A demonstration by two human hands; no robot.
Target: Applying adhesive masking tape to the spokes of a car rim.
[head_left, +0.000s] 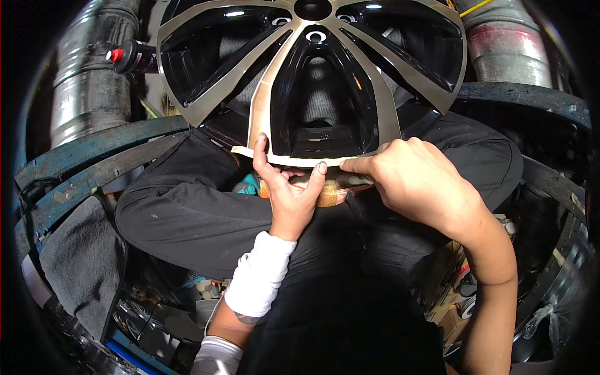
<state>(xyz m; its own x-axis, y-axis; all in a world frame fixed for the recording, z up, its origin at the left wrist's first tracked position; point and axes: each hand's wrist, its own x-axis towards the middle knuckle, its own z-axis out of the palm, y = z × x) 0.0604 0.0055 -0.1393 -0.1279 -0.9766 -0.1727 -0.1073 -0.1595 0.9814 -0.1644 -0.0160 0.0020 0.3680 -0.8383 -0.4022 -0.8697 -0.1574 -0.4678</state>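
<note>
A thin cream-coloured strip (294,162) lies along the near edge of the black-and-silver spoked metal wheel (384,106); there, the left hand (289,197) spreads its fingers and the right hand (414,178) extends its index finger, grip unclear.

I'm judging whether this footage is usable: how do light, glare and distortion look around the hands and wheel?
Head view: strong light brightens the left hand and right hand and nearly bleaches the white wrist wrap; glints show on the wheel, on its glossy black parts; the picture's rim goes black, and the blue rails look bowed, perhaps partly from the fisheye.
</note>
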